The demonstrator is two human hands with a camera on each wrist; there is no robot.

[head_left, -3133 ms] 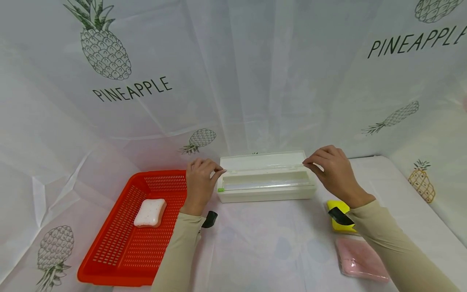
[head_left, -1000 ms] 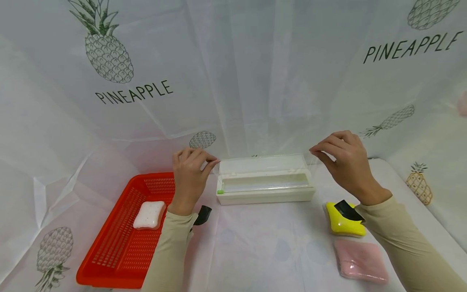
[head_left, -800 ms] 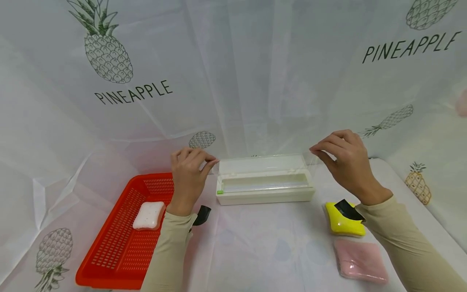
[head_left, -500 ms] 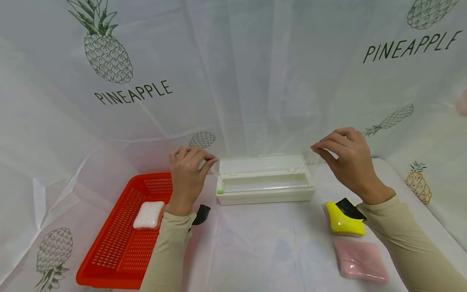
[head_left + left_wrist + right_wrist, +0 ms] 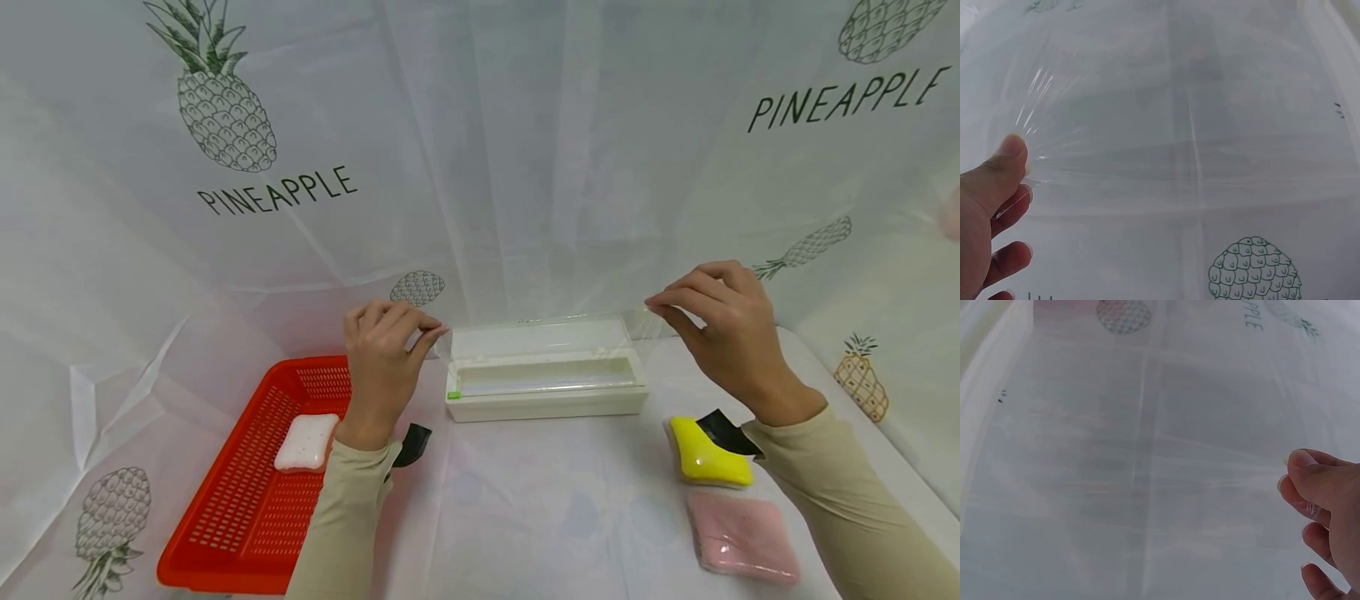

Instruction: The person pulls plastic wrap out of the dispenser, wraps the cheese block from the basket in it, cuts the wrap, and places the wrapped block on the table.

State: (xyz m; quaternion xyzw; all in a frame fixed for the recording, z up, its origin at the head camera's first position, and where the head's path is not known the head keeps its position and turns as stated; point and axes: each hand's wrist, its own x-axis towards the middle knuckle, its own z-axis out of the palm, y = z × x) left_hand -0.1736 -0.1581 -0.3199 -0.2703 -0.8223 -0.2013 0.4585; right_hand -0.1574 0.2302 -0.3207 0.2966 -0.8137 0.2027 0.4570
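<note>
My left hand (image 5: 384,358) pinches one corner of a clear sheet of plastic wrap (image 5: 1110,144) between thumb and forefinger. The opposite corner is pinched by my right hand (image 5: 723,329), a little higher. Between the hands the film is stretched, with shiny creases fanning out from the left thumb. Below and between them stands a long white plastic wrap dispenser (image 5: 547,406), its lid (image 5: 536,337) raised at the back and a small green piece (image 5: 453,395) at its left front corner. In the right wrist view, the film (image 5: 1210,481) runs taut from the fingertips.
A red perforated basket (image 5: 217,533) stands at the left with a white sponge-like block (image 5: 306,442) in it. On the right, a yellow wrapped block (image 5: 708,454) and a pink wrapped block (image 5: 742,536) lie on the white-covered table (image 5: 555,517). Pineapple-print sheeting (image 5: 510,167) rises behind.
Both hands have risen and spread apart from the dispenser, drawing the plastic wrap up and out. In the last half second the right hand has moved slightly further right; the blocks stay put.
</note>
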